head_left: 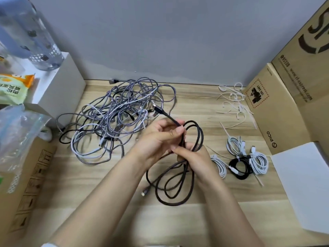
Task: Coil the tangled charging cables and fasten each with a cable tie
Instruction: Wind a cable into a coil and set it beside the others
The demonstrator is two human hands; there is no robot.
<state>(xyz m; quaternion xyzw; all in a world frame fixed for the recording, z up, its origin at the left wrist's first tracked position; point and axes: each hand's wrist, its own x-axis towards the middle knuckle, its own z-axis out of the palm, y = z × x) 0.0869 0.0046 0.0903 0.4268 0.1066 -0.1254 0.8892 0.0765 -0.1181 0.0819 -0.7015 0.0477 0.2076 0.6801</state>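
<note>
Cardboard boxes (277, 111), a water bottle (35, 40), snack packet (12, 88).

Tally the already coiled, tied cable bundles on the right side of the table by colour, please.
White coiled bundles: 3
Black coiled bundles: 1
Total: 4
The dark cable in the hands is not counted.

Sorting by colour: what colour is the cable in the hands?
Black cable, clearest in the head view.

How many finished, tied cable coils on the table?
4, all right of the hands: white coil nearest; black coil beside it; white coil overlapping it on the right; white coil behind. Overlap could hide another.
</note>
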